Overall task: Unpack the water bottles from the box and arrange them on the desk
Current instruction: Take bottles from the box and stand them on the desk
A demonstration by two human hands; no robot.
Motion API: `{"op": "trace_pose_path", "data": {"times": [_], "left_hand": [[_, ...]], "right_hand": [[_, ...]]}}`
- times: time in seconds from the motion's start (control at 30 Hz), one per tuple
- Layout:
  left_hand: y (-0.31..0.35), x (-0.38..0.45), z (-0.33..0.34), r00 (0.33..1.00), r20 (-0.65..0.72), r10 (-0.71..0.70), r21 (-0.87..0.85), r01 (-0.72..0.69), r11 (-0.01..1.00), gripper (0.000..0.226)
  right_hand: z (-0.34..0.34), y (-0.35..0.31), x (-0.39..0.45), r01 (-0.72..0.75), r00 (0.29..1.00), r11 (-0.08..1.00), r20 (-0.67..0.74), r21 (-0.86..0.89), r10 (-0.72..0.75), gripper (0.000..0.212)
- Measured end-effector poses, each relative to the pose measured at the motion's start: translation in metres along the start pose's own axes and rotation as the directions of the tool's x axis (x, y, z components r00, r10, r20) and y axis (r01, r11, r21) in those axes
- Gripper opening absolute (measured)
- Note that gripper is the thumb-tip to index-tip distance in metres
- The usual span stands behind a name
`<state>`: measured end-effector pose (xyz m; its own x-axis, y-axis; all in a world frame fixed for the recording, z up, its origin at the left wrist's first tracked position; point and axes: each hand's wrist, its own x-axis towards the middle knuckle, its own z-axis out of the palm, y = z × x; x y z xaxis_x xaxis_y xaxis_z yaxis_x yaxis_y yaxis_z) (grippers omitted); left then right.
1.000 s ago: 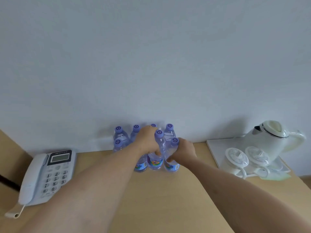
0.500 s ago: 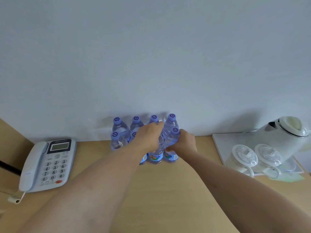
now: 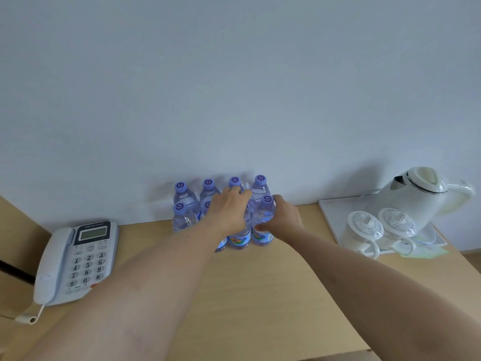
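Several clear water bottles [image 3: 184,201] with purple caps stand in two rows on the wooden desk [image 3: 260,295], against the white wall. My left hand [image 3: 228,207] wraps over the top of a front-row bottle [image 3: 240,235], hiding its cap. My right hand [image 3: 282,220] grips the side of the front-right bottle [image 3: 264,217], whose purple cap shows above my fingers. Both held bottles stand upright on the desk, close beside each other. No box is in view.
A white desk phone [image 3: 75,259] lies at the left. At the right a white tray [image 3: 330,212] carries a white kettle [image 3: 416,194] and two lidded cups [image 3: 364,227]. Bare desk surface stretches in front of the bottles.
The two held bottles were set down upright into the front row. My left hand has slid up over its bottle's top. The view tilted up slightly.
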<state>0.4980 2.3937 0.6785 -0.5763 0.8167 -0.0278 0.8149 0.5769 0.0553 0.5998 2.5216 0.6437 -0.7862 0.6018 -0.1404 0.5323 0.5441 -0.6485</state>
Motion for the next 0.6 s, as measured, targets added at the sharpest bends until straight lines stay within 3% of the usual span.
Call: {"op": "trace_pose_path", "data": {"times": [0.3, 0.6], "left_hand": [[0.022, -0.014, -0.036, 0.99, -0.12, 0.077, -0.199, -0.1, 0.975, 0.072], [0.091, -0.041, -0.027, 0.95, -0.092, 0.3, -0.183, -0.312, 0.932, 0.083]], "right_hand": [[-0.039, -0.004, -0.046, -0.03, 0.994, 0.989, -0.111, -0.147, 0.013, 0.105], [-0.064, 0.037, -0.136, -0.26, 0.948, 0.933, -0.251, -0.247, 0.197, 0.115]]}}
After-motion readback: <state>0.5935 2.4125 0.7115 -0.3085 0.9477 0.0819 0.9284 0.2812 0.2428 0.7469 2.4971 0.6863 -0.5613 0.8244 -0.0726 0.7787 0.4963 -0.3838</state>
